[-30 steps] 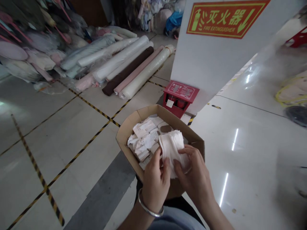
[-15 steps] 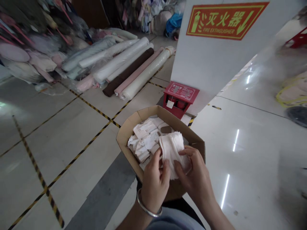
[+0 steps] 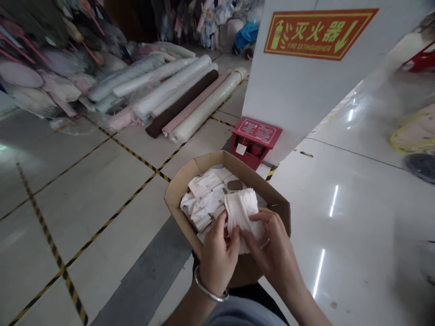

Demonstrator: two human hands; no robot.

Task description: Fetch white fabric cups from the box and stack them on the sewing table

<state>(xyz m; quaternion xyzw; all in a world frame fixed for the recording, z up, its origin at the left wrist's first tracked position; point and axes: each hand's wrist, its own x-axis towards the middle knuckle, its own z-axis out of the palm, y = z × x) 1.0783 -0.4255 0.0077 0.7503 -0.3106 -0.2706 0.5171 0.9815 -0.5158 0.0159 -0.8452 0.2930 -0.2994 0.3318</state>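
A stack of white fabric pieces (image 3: 242, 206) is held between both hands above the near part of a cardboard box (image 3: 180, 183). Wrapped around its left side is my left hand (image 3: 220, 251), thumb on the front face. My right hand (image 3: 273, 240) grips the right side, its thumb pressed on the front near the left thumb. Inside the box, crumpled and folded white pieces (image 3: 205, 194) lie beside a small brown patch (image 3: 234, 184). The lower part of the stack is partly covered by my fingers.
A red fire extinguisher box (image 3: 256, 133) stands at the foot of a white pillar (image 3: 288, 90), just beyond the cardboard box. Several fabric rolls (image 3: 204, 106) lie on the floor ahead, with bagged goods (image 3: 44, 86) piled at left. Black-and-yellow tape (image 3: 129, 197) crosses the floor.
The right thumb has slid left across the front of the stack, toward the left thumb. The stack is slightly bent and tilted compared with before. The box stays in place.
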